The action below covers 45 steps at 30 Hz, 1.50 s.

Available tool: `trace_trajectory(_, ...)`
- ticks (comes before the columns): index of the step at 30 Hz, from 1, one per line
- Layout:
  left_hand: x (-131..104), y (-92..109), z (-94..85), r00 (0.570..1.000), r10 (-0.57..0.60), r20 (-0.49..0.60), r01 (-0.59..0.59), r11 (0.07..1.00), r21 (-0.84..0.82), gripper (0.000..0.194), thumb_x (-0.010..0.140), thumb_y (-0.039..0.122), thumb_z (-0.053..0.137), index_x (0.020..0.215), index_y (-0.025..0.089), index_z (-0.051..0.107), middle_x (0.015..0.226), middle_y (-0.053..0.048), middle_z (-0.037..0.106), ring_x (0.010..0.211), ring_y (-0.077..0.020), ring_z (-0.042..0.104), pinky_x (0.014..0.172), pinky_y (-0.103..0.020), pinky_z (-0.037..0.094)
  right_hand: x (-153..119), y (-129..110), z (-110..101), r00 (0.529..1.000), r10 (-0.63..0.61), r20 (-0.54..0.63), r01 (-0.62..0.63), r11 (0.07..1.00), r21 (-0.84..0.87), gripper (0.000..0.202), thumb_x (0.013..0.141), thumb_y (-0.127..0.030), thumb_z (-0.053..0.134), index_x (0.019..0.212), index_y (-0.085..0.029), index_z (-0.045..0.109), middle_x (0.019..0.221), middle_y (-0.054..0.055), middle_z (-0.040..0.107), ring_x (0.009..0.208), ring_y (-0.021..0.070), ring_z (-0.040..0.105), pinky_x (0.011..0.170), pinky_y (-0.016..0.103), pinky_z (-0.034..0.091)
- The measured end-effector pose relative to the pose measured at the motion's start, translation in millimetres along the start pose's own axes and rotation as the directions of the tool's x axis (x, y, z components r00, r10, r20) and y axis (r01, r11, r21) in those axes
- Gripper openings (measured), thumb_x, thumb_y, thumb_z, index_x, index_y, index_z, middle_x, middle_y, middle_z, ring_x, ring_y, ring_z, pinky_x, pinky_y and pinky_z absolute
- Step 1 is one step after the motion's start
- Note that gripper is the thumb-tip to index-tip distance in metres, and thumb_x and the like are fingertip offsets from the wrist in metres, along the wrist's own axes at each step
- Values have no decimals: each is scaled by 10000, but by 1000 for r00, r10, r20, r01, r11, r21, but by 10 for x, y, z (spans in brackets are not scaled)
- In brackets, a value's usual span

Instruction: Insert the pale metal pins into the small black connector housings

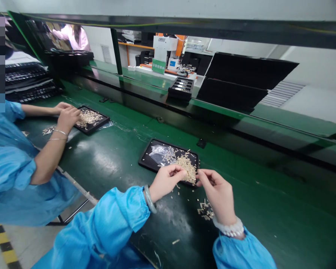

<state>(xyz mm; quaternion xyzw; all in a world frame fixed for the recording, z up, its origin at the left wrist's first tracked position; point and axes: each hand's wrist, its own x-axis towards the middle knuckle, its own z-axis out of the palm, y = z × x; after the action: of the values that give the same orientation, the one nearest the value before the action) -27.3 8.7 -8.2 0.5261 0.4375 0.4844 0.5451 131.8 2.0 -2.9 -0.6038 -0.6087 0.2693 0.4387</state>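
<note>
A black tray point(149, 161) lies on the green bench, with a heap of small tan strips point(188, 168) at its right end and a crumpled clear plastic bag point(162, 152) at its left. Over the tray's front edge is my left hand point(169, 179), thumb and fingertips pinched together beside the heap. My right hand point(218, 190) is also closed in a pinch at the tray's right corner. Whatever either hand holds is too small to make out. Below my right hand lies a loose pile of small tan and dark pieces point(205, 210).
To the left, a co-worker in blue sleeves point(13, 157) handles similar strips at another black tray point(91, 129). A raised ledge point(213, 125) runs along the back of the green bench point(114, 164), bearing a black box point(181, 89) and dark panels point(241, 80).
</note>
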Motion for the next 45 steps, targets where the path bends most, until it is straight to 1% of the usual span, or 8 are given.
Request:
trace_trajectory(9, 67, -72, 0, 987, -163, -5, 161, 979, -125, 310, 709, 426, 604, 674, 131, 517, 514, 71, 387, 443, -31, 286, 427, -178, 227, 123, 281, 83, 990, -116, 78, 127, 979, -161, 260, 812, -332, 480, 955, -190, 643, 893, 66, 700, 756, 218, 660, 718, 336, 496)
trace_trajectory(19, 63, -88, 0, 986, -166, 2, 166, 983, -75, 302, 698, 417, 622, 690, 121, 564, 503, 68, 392, 428, -28, 288, 400, -167, 233, 38, 95, 32, 980, -197, 11, 195, 959, -204, 216, 839, -364, 479, 851, -190, 606, 807, 56, 657, 682, 198, 603, 632, 309, 467)
trace_trajectory(23, 56, -117, -14, 996, -80, 35, 79, 997, 27, 285, 735, 400, 596, 753, 117, 626, 489, 55, 433, 394, -31, 313, 384, -170, 254, -53, -91, 46, 940, -312, 140, 333, 930, -158, 169, 861, -310, 478, 829, -198, 599, 824, 44, 611, 669, 169, 564, 614, 284, 447)
trace_trajectory(28, 50, -123, -33, 991, -30, 133, 18, 996, 93, 266, 777, 362, 552, 803, 112, 640, 552, 27, 502, 383, -40, 387, 375, -170, 314, -60, -99, 32, 936, -311, 164, 335, 932, -142, 165, 867, -283, 474, 807, -201, 603, 815, 40, 600, 673, 166, 557, 625, 283, 449)
trace_trajectory(32, 35, -86, -32, 984, 137, 110, -161, 954, 253, 186, 799, 277, 526, 801, 137, 648, 767, -28, 616, 586, -89, 534, 531, -193, 430, -55, -80, 18, 935, -319, 157, 340, 931, -136, 178, 864, -300, 474, 804, -203, 610, 805, 45, 614, 676, 173, 569, 627, 287, 461)
trace_trajectory(37, 21, -78, -41, 944, 299, 143, -331, 828, 453, 138, 792, 183, 507, 789, 150, 641, 745, -27, 609, 660, -115, 538, 617, -220, 444, -66, -95, 8, 916, -361, 176, 394, 893, -220, 187, 866, -296, 461, 817, -209, 619, 815, 44, 634, 720, 181, 598, 644, 280, 464)
trace_trajectory(41, 3, -94, -72, 870, 411, 273, -492, 693, 527, 208, 862, 194, 415, 897, 153, 615, 854, -63, 610, 804, -144, 551, 760, -268, 454, -97, -91, 15, 887, -425, 180, 461, 804, -375, 178, 874, -263, 454, 820, -213, 616, 818, 28, 642, 696, 162, 610, 621, 252, 441)
trace_trajectory(45, -18, -90, -71, 855, 426, 295, -517, 665, 538, 225, 877, 206, 391, 905, 149, 606, 857, -66, 607, 803, -144, 546, 764, -267, 446, -143, -104, 74, 886, -444, 137, 453, 760, -465, 156, 857, -237, 466, 811, -206, 611, 815, 31, 641, 656, 159, 595, 589, 252, 413)
